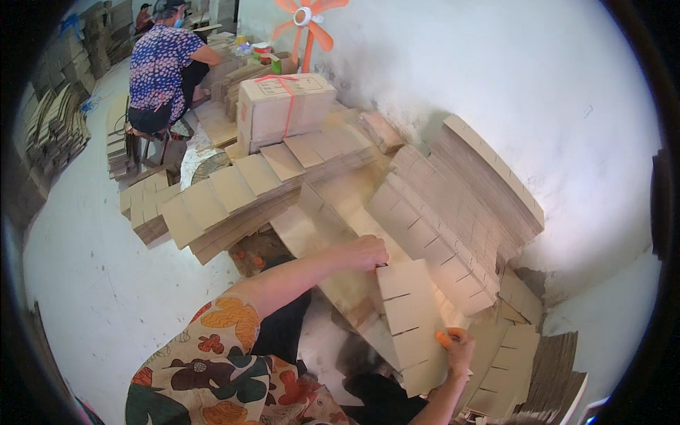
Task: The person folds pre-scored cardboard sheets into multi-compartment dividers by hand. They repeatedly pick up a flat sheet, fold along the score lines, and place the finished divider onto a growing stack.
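A slotted cardboard strip, tan with short dark slits along it, is held tilted over the wooden board. My left hand is closed at the strip's upper left corner, its fingertips partly hidden. At the strip's lower right edge, my right hand grips it with thumb and fingers; orange covers show on the digits. Just beyond my left hand, another cardboard piece stands on the board.
Stacked slotted cardboard leans by the wall on the right, with more slotted sheets near my right hand. Overlapping cardboard and a carton tied with red string lie ahead. A person sits far left near an orange fan.
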`<state>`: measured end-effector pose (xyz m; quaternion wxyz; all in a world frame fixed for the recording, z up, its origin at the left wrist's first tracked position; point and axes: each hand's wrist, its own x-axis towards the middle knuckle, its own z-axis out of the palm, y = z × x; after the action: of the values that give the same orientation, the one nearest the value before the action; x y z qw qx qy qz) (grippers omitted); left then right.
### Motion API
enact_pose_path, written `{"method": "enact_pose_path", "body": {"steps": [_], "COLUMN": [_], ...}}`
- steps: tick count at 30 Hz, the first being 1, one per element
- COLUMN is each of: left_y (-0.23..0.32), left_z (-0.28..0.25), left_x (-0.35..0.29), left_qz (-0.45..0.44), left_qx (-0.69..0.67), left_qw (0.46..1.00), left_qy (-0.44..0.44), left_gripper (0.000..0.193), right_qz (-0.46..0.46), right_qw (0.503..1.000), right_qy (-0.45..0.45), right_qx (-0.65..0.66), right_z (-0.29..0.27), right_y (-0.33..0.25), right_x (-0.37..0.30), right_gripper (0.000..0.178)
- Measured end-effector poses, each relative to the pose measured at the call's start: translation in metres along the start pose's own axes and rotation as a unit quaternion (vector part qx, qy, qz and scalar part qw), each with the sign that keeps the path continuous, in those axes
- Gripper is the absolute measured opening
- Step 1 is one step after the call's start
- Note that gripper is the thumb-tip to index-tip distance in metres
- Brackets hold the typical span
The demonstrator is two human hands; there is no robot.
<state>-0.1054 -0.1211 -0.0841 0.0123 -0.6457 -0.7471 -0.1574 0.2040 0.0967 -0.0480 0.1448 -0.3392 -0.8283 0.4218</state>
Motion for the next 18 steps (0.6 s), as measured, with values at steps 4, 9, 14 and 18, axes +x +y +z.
{"method": "enact_pose_path", "body": {"steps": [4,9,14,18], "left_y": [0.013,0.037,-0.001,-0.049], "left_z": [-0.035,-0.112,-0.18,-0.174], "left_x": [-0.024,-0.069,-0.142,-0.162], "left_qz": [0.041,0.117,-0.031,-0.154], "left_qx": [-0.069,0.08,0.315,0.459], "left_qw": [0.997,0.973,0.917,0.847], "left_qy": [-0.003,0.185,0.243,0.219], "left_gripper": [0.009,0.006,0.026,0.04], "right_qz": [-0.035,-0.129,-0.168,0.001], "right_qw": [0.957,0.832,0.822,0.86], "right_qy": [0.095,0.239,0.058,0.191], "right_qx": [0.272,0.484,0.541,0.472], "right_z": [-0.027,-0.075,-0.102,-0.061], "right_y": [-0.042,0.006,0.021,-0.038], "right_x": [-0.032,-0.043,-0.046,-0.027], "right_gripper": [0.03,0.038,0.037,0.03]}}
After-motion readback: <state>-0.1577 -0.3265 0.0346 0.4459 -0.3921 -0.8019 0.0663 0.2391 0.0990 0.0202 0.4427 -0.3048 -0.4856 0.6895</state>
